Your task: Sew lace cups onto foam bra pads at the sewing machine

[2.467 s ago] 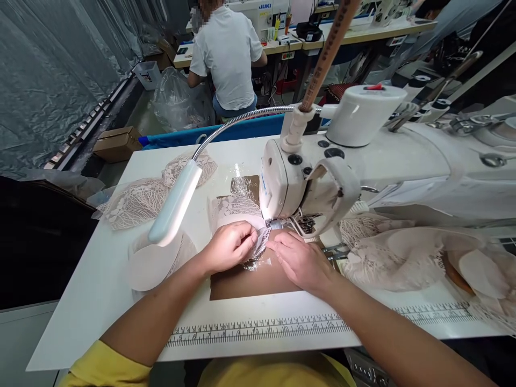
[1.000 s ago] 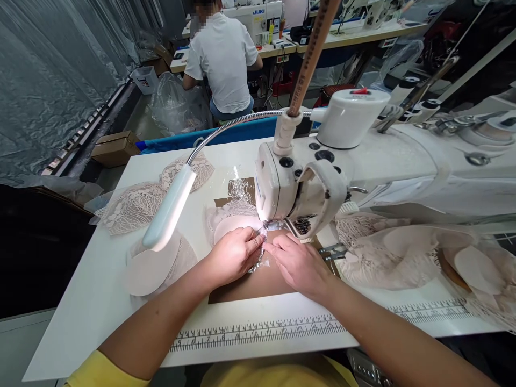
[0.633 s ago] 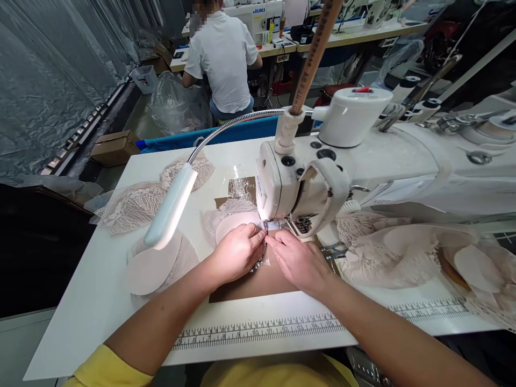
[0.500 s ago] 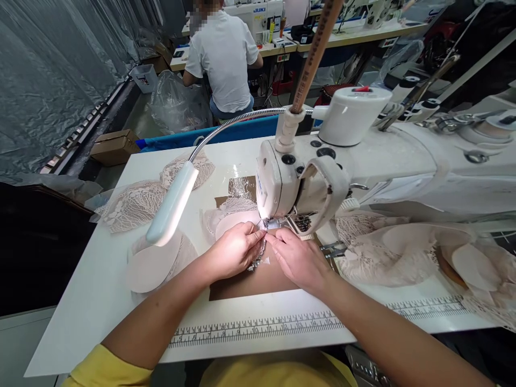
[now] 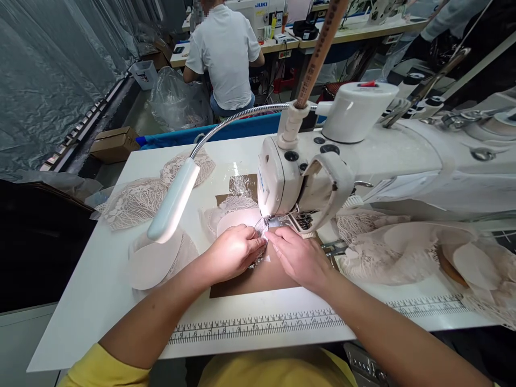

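Observation:
Under the needle end of a white sewing machine (image 5: pixel 282 177) lies a pale pink lace bra cup piece (image 5: pixel 237 215). My left hand (image 5: pixel 236 250) is closed, thumb and fingers pinching the piece's edge just in front of the presser foot. Close beside it on the right, my right hand (image 5: pixel 296 255) presses its fingertips together on the same edge; how much cloth it grips is partly hidden. Both hands rest over a brown sheet (image 5: pixel 250 283) taped to the table. A lamp (image 5: pixel 173 199) on a bendy metal neck lights the spot.
More lace pieces (image 5: pixel 135 203) and a padded cup (image 5: pixel 155 260) lie on the white table (image 5: pixel 80 306) at left. A heap of lace cups (image 5: pixel 391 252) spreads at right. A printed ruler (image 5: pixel 258 325) runs along the front edge. A person in a white shirt (image 5: pixel 228 56) sits beyond.
My hands stay almost in place at the cloth edge, with the fingertips slightly lower and a little more lit cloth showing between them and the presser foot. A grey sleeve appears at upper right.

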`<state>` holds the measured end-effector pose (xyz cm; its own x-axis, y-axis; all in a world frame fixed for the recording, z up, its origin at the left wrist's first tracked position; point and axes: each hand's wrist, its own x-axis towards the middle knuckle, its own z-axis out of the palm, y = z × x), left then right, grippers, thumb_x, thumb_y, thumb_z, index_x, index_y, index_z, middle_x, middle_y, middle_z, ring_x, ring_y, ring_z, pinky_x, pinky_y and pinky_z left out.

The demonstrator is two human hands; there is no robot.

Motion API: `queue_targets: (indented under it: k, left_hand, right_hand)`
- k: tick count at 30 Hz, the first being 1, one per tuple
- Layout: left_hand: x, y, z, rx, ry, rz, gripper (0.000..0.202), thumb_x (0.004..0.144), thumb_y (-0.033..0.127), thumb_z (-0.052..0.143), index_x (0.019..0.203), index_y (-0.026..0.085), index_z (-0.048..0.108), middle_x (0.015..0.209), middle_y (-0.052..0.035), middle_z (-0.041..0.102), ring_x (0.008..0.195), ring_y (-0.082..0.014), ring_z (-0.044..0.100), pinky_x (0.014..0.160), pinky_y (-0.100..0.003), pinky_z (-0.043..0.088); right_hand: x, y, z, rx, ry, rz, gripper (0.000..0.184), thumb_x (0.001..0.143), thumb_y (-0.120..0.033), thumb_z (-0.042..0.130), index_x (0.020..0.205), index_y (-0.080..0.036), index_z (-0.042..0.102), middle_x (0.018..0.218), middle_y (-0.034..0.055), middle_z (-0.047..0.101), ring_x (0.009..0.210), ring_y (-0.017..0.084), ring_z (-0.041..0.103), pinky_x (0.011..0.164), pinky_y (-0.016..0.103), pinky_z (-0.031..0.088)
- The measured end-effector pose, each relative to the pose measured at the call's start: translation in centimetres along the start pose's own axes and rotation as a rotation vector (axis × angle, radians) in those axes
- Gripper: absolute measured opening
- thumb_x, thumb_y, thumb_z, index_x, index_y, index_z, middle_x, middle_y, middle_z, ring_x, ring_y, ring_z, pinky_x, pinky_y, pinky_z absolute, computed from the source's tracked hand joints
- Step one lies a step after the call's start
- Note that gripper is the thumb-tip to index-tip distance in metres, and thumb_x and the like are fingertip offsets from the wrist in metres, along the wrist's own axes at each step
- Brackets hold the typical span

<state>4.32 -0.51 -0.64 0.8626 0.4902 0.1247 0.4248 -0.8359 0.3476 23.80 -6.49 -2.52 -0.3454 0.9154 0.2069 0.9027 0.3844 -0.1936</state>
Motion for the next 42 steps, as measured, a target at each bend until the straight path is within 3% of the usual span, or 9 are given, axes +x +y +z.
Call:
queue_targets:
  k: [3, 9, 13, 18, 28, 36, 42]
  left_hand:
    - [0.1, 0.1, 0.2, -0.007, 0.011, 0.026, 0.035, 0.098, 0.027, 0.037, 0.100, 0.013, 0.069, 0.083, -0.0106, 0.062, 0.076, -0.0185, 0.055, 0.067, -0.031, 0.046]
    - [0.2, -0.7, 0.6, 0.051, 0.089, 0.047, 0.030, 0.097, 0.024, 0.042, 0.115, 0.012, 0.063, 0.116, -0.0125, 0.064, 0.101, -0.0236, 0.056, 0.084, -0.037, 0.050]
    - [0.4, -0.8, 1.3, 0.105, 0.089, 0.034, 0.032, 0.097, 0.025, 0.041, 0.119, 0.012, 0.061, 0.124, -0.0124, 0.061, 0.107, -0.0255, 0.055, 0.086, -0.040, 0.051]
    - [0.3, -0.6, 1.4, 0.138, 0.068, 0.013, 0.035, 0.098, 0.027, 0.040, 0.124, 0.013, 0.058, 0.127, -0.0130, 0.059, 0.111, -0.0265, 0.053, 0.088, -0.042, 0.049]
    - [-0.3, -0.2, 0.4, 0.070, 0.037, 0.064, 0.032, 0.096, 0.028, 0.042, 0.116, 0.016, 0.064, 0.112, -0.0121, 0.063, 0.095, -0.0221, 0.056, 0.081, -0.037, 0.049]
    - [-0.4, 0.0, 0.5, 0.091, 0.033, 0.068, 0.031, 0.096, 0.024, 0.042, 0.114, 0.016, 0.065, 0.115, -0.0103, 0.065, 0.096, -0.0209, 0.057, 0.082, -0.036, 0.050]
    - [-0.2, -0.4, 1.1, 0.159, 0.067, 0.067, 0.032, 0.096, 0.024, 0.042, 0.118, 0.015, 0.063, 0.122, -0.0104, 0.063, 0.100, -0.0226, 0.056, 0.082, -0.037, 0.050]
  right_hand:
    - [0.2, -0.2, -0.1, 0.017, -0.034, -0.013, 0.033, 0.088, -0.011, 0.043, 0.110, -0.019, 0.066, 0.097, 0.0089, 0.063, 0.081, 0.019, 0.054, 0.062, 0.029, 0.033]
    - [0.1, -0.3, -0.1, -0.021, -0.073, 0.025, 0.033, 0.088, -0.010, 0.042, 0.110, -0.019, 0.066, 0.095, 0.0076, 0.063, 0.074, 0.016, 0.052, 0.062, 0.030, 0.031]
    - [0.2, -0.2, 0.0, -0.049, -0.062, 0.047, 0.038, 0.088, -0.011, 0.043, 0.118, -0.020, 0.064, 0.100, 0.0075, 0.065, 0.080, 0.018, 0.053, 0.064, 0.030, 0.033]
    - [0.4, 0.0, 0.2, -0.111, -0.026, 0.072, 0.036, 0.087, -0.012, 0.045, 0.117, -0.020, 0.065, 0.105, 0.0074, 0.067, 0.086, 0.020, 0.055, 0.067, 0.031, 0.035]
    - [0.1, 0.5, 0.2, -0.038, 0.081, 0.032, 0.033, 0.088, -0.011, 0.044, 0.114, -0.016, 0.063, 0.111, 0.0089, 0.066, 0.086, 0.019, 0.057, 0.073, 0.030, 0.040]
    - [-0.1, 0.2, -0.2, 0.025, -0.007, -0.059, 0.029, 0.084, -0.008, 0.048, 0.103, -0.018, 0.067, 0.086, 0.0047, 0.065, 0.072, 0.015, 0.052, 0.060, 0.029, 0.031]
    - [0.1, -0.2, -0.3, -0.077, -0.067, 0.004, 0.038, 0.082, -0.006, 0.047, 0.114, -0.017, 0.065, 0.096, 0.0075, 0.066, 0.076, 0.017, 0.054, 0.060, 0.029, 0.032]
